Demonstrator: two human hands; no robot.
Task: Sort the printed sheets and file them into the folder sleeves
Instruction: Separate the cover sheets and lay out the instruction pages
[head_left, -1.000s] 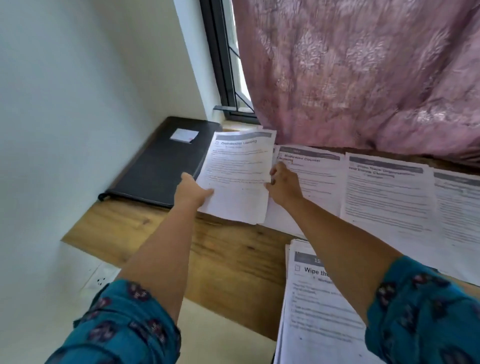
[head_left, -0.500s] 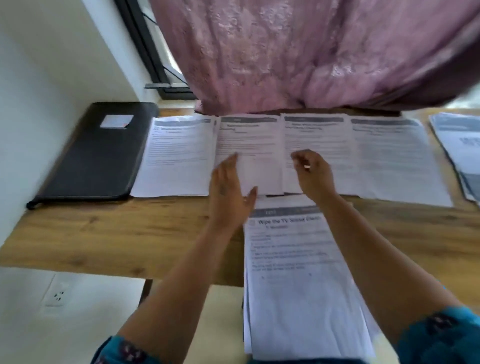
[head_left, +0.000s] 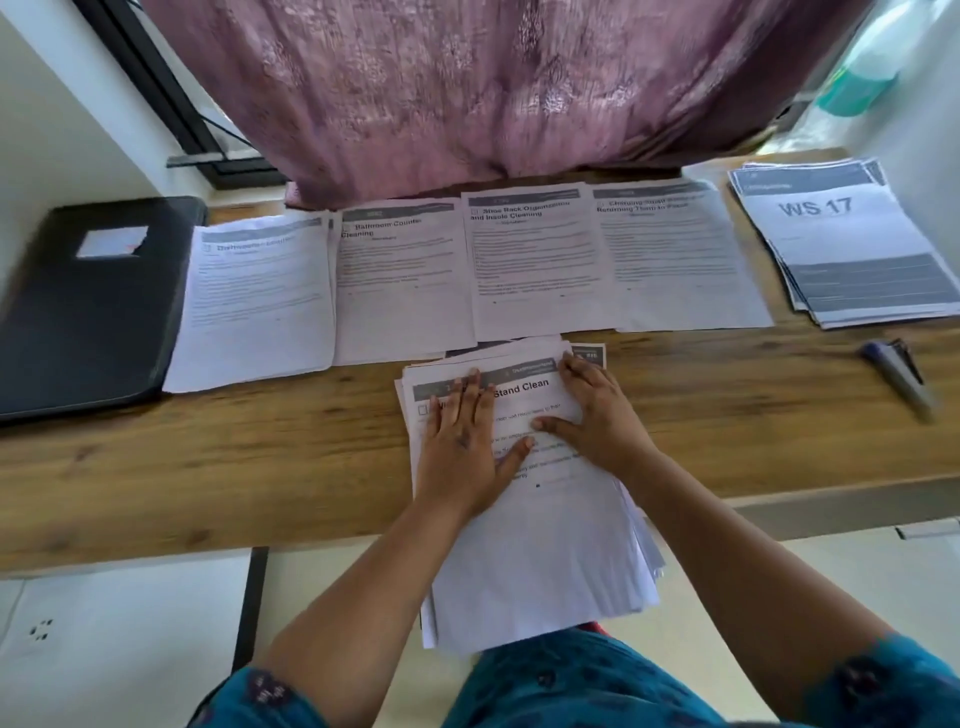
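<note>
A thick stack of printed sheets (head_left: 540, 561) lies at the table's front edge and overhangs it toward me; the top sheet's title ends in "Stand Clean". My left hand (head_left: 462, 441) lies flat on the stack, fingers spread. Beside it, my right hand (head_left: 597, 415) rests on the same top sheet, fingertips bent at its upper right corner, thumb out to the left. Behind the stack four sheets lie in a row: a dishwasher sheet (head_left: 254, 301), "Bathroom Counter Cleaning" (head_left: 400, 280), "Shoe Rack Organization" (head_left: 535, 260) and a fourth sheet (head_left: 675, 260). A closed black folder (head_left: 88, 312) lies at the far left.
A pile of sheets headed "WS 17" (head_left: 841, 239) sits at the back right, with a marker pen (head_left: 898, 374) in front of it. A pink curtain (head_left: 493, 88) hangs over the wooden table's (head_left: 260, 467) back edge. A teal bottle (head_left: 862, 67) stands at the upper right.
Both hands left the dishwasher sheet lying beside the folder and came back toward me onto the front stack. My view swung right, bringing the WS 17 pile and pen into sight.
</note>
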